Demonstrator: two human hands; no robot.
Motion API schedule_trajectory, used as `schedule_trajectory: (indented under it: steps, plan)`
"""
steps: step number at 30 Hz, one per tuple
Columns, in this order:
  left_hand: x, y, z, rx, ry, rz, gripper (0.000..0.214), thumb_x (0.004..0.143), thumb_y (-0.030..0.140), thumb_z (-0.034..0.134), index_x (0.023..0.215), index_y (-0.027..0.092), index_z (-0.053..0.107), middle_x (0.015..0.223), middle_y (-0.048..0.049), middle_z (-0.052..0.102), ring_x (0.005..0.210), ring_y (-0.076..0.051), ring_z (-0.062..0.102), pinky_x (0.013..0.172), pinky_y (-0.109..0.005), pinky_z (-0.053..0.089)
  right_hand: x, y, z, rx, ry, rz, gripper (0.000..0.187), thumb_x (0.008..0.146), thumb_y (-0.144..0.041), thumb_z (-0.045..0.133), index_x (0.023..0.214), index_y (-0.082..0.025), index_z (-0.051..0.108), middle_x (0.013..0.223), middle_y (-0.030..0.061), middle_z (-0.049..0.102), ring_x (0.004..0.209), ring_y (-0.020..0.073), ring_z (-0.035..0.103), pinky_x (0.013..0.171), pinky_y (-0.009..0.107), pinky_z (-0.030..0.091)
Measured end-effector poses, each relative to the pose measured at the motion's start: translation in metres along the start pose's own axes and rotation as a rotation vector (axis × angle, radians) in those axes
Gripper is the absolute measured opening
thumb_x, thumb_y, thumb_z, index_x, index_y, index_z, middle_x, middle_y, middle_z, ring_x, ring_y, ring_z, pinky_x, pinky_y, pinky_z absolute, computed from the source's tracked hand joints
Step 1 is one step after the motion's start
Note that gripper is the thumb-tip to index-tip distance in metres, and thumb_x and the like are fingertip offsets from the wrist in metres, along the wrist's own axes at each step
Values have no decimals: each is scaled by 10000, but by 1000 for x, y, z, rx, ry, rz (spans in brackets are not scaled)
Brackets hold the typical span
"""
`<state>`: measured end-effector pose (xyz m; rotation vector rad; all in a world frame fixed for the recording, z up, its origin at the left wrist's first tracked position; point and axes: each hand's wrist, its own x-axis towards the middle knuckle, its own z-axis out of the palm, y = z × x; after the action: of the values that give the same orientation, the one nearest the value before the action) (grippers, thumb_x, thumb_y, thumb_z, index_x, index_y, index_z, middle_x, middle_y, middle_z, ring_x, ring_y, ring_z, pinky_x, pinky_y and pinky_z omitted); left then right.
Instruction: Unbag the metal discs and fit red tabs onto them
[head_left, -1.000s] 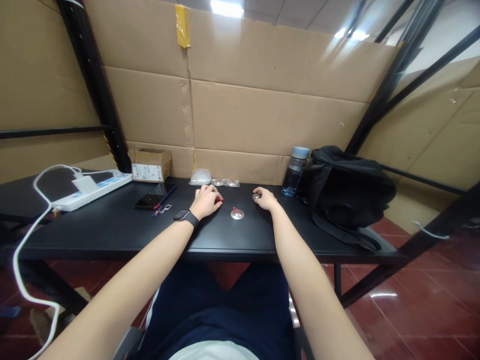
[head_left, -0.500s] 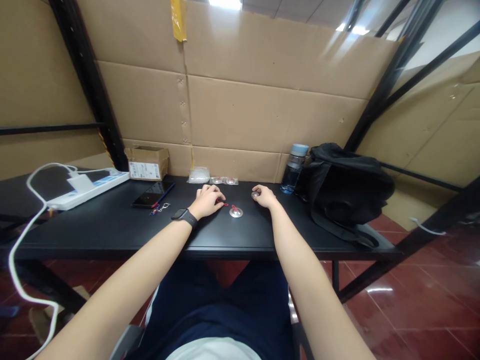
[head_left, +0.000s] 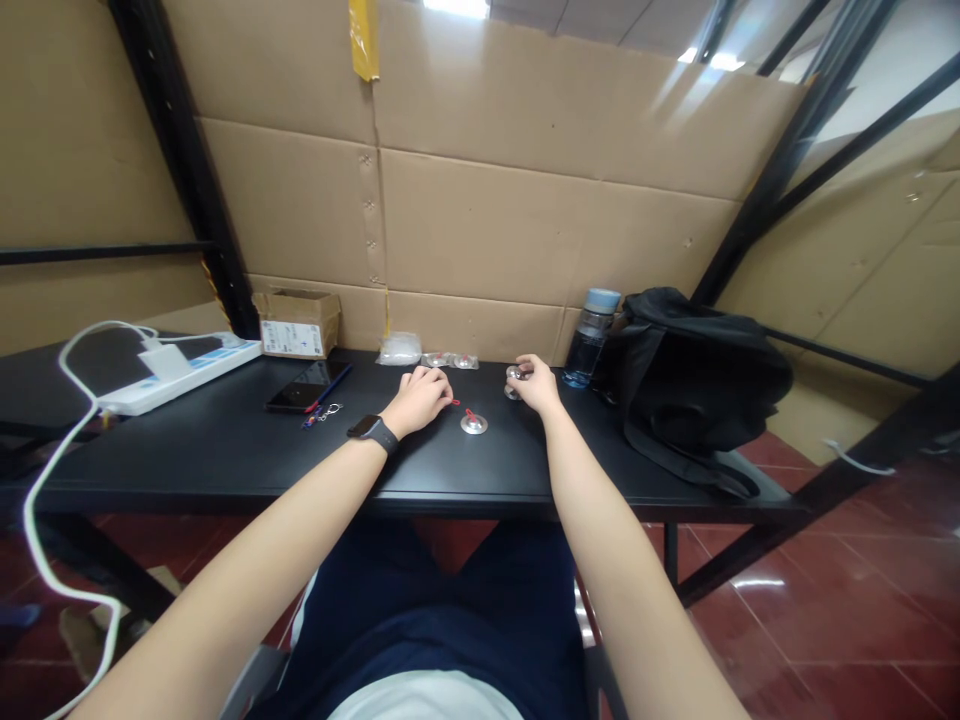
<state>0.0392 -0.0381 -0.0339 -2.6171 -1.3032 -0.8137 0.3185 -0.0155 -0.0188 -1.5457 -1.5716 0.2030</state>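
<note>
My right hand grips a small finger cymbal, a silvery domed disc tilted up on the right side of the black table. A second finger cymbal lies dome up between my hands, a red cord loop at its centre. Left of it, my left hand is closed low over the table, wearing a dark watch on the wrist. The end of a red cord pokes out by its fingertips; the curled fingers hide whatever else is there.
Packaged discs and a clear plastic packet lie along the cardboard wall. To the right stand a water bottle and a black backpack. A phone, keyring, small carton and power strip occupy the left.
My right hand has tipped the finger cymbal up from the table so more of its face shows. The fingers of my left hand have drawn closer together. The middle finger cymbal stays put.
</note>
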Motion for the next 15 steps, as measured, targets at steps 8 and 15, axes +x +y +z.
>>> schedule_trajectory:
  steps: [8,15]
  plan:
    - [3,4,-1,-28,76,-26,113,984,280,510,998,247,617,1222,-63,606,1145,-261,494,894,-409,379,-3,-7,10,391,-195,-109,557,600,-241,762,1133,-211,605,1036,43,695,757,150,668,754,327,577]
    - [4,12,-5,-87,136,-60,184,1010,330,466,1032,249,629,1233,-75,582,1171,-261,487,927,-410,380,-16,-33,16,743,-390,-160,622,558,-248,878,1128,-225,631,1097,67,728,917,201,714,925,427,576]
